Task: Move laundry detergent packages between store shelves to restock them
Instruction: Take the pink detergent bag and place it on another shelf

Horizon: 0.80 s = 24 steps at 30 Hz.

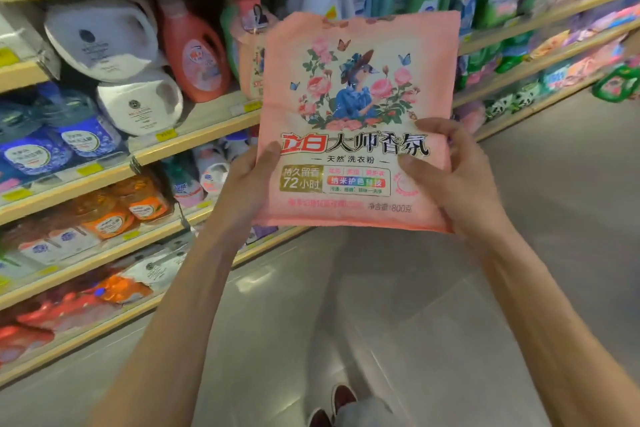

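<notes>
The shelves point(194, 146) run along my left, packed with bottles and pouches. The pink detergent bag point(356, 97) stands upright in front of them, off every shelf, long axis vertical, print facing me. Both hands hold its lower half: my left hand point(249, 184) grips the left edge, my right hand point(460, 180) the right edge, thumbs on the front. I judge the left hand nearer the shelving.

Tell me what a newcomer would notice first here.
The big pink detergent bag with a floral picture fills the centre. It is held upright by the left grip and right grip at its lower corners. Behind it to the left, shelves hold white jugs and an orange bottle.
</notes>
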Tool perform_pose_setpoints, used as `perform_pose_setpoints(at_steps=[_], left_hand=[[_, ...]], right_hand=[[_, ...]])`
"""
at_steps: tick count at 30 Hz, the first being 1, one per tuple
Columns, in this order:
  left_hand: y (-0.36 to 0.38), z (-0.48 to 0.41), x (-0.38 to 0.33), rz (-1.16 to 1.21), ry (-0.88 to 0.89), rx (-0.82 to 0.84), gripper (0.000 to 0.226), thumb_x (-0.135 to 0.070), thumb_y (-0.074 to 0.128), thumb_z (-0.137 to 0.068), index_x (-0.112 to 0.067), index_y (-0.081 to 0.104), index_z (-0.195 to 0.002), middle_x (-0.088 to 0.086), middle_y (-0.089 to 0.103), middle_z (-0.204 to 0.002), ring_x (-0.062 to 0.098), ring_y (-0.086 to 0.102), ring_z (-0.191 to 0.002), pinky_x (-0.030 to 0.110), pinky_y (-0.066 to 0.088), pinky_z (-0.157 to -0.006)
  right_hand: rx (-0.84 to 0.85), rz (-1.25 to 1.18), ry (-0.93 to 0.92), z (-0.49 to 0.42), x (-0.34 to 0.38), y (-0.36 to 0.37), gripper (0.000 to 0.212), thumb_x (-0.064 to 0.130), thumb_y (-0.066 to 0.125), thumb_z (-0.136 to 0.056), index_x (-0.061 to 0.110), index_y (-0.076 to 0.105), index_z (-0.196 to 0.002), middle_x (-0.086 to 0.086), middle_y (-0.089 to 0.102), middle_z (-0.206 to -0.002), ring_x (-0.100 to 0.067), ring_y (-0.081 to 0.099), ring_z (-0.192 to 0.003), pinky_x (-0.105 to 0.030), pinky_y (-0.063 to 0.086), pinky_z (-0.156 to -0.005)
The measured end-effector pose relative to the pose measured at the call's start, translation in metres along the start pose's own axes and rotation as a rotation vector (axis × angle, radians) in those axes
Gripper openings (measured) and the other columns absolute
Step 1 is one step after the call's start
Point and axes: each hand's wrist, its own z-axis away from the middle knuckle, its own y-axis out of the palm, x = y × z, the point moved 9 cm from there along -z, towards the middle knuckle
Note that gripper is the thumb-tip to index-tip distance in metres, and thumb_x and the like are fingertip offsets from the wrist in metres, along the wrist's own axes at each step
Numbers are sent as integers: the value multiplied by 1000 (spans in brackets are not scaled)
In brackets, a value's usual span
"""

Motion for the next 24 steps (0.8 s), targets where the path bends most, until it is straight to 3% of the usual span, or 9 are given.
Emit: perform_pose_setpoints(at_steps=[4, 9, 15, 21, 24], left_hand=[[40, 10, -2, 50, -28, 83, 20, -34, 50, -104, -28, 69, -101, -9, 80, -87, 8, 76, -73, 22, 59, -62], [97, 18, -12, 129, -81, 187, 18, -27, 54, -102, -23, 70, -96, -6, 79, -79, 8, 75, -65, 22, 58, -53], [185, 7, -25, 70, -107, 269, 18, -34, 56, -101, -25, 71, -99, -4, 80, -88, 11, 76, -73, 26, 61, -62], [287, -11, -41, 34, -140, 313, 25, -34, 57, -100, -22, 70, -118, 0, 79, -102, 15, 77, -83, 25, 60, -63], [337, -21, -46, 54, -148, 299, 27, -37, 52, -103, -22, 71, -114, -1, 80, -99, 14, 77, -82, 24, 60, -62]], right_hand=[[-91, 3, 51, 21, 2, -42, 41, 0, 75, -82, 26, 60, -110, -5, 73, -112, -22, 74, -96, -37, 62, -71], [-200, -80, 72, 37, 0, -98, 40, -4, 71, -84, 18, 58, -115, -3, 75, -106, -18, 75, -88, -29, 60, -63], [-298, -140, 98, 26, -9, -180, 38, -1, 72, -84, 19, 60, -114, -5, 75, -109, -21, 75, -90, -34, 60, -64], [-368, -188, 68, 0, 2, -278, 34, 2, 73, -84, 21, 63, -110, 1, 76, -103, -14, 75, -81, -26, 58, -58], [-371, -192, 70, -22, 0, -322, 32, 2, 71, -86, 23, 63, -108, -3, 75, -108, -18, 76, -85, -29, 59, -60]])
